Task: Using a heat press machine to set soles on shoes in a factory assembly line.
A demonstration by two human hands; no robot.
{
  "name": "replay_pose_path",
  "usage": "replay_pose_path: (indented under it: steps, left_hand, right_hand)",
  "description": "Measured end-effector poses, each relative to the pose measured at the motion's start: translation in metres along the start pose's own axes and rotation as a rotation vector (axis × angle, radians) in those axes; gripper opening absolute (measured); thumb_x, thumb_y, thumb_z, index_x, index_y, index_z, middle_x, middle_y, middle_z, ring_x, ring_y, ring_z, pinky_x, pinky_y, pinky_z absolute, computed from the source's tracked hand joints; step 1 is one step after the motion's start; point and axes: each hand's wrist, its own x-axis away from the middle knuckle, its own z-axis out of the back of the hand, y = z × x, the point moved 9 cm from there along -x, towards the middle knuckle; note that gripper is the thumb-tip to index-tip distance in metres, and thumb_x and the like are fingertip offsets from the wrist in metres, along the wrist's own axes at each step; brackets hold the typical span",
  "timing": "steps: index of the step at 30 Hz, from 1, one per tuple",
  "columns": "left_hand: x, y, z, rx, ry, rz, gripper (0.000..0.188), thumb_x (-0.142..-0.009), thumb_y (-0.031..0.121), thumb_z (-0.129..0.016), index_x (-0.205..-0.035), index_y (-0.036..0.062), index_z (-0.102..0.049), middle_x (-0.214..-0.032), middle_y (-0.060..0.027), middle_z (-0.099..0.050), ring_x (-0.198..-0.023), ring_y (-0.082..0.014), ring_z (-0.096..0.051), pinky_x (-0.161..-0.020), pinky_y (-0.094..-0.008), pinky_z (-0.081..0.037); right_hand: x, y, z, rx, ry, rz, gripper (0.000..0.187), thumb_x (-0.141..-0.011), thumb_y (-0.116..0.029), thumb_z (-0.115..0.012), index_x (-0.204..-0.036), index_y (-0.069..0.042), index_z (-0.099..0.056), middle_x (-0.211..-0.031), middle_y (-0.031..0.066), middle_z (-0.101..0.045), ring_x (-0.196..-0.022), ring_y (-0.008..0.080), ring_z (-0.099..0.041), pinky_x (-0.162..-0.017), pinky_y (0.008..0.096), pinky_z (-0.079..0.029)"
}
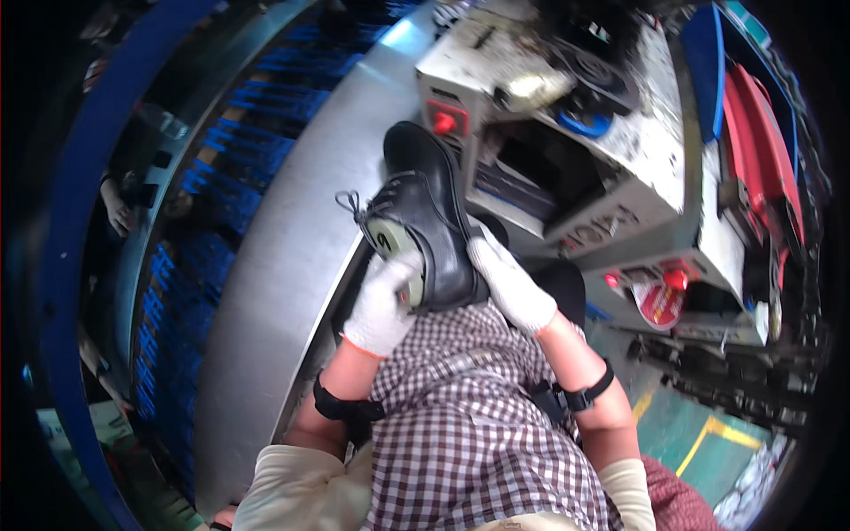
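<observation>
Black and laced, the shoe [429, 199] is held above a checked apron [478, 434], toe pointing away. The left hand [386, 299], white-gloved, grasps it by the opening, where a pale green last [390, 237] shows; the right hand [512, 281], also gloved, is pressed along the sole side, fingers extended. At left lies a smooth grey metal bench [274, 239], with blue slats [164, 296] beyond. Rightward stands a stained white machine [655, 133]; 2 red knobs [676, 280] show lower down. Yellow lines [735, 434] mark the green floor [677, 425].
</observation>
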Motion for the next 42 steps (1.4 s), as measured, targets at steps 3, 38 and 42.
replay_pose_path:
  steps: [3,38,42]
  left_hand:
    - [-0.003,0.027,0.013,0.111,0.02,-0.036,0.043,-0.093,0.01,-0.058,-0.135,0.0007,-0.062,-0.125,-0.0138,-0.071,-0.114,-0.028,-0.071,-0.106,-0.0444,-0.056]
    - [-0.056,0.399,0.403,-0.999,1.618,-0.266,0.095,-0.087,0.069,-0.069,-0.156,0.0102,-0.044,-0.151,-0.0186,-0.055,-0.139,-0.0359,-0.053,-0.115,-0.0582,-0.038]
    - [-0.093,0.373,0.494,-0.621,0.722,-0.52,0.078,-0.097,0.061,-0.06,-0.155,0.01,-0.051,-0.156,-0.0136,-0.053,-0.137,-0.0302,-0.052,-0.116,-0.053,-0.037]
  right_hand:
    - [-0.011,-0.023,-0.022,0.121,-0.174,0.118,0.067,-0.113,-0.025,-0.047,-0.169,-0.003,-0.017,-0.169,0.0136,-0.032,-0.154,0.0218,-0.033,-0.127,0.035,-0.025]
    - [0.067,0.038,0.128,0.073,0.487,-0.064,0.062,-0.11,-0.041,-0.056,-0.152,0.003,-0.046,-0.12,0.0137,-0.069,-0.09,0.0168,-0.069,-0.076,0.029,-0.056]
    - [0.062,0.039,0.118,0.053,0.429,-0.069,0.052,-0.112,-0.034,-0.054,-0.15,0.001,-0.051,-0.119,0.0117,-0.072,-0.09,0.0151,-0.069,-0.082,0.0301,-0.057]
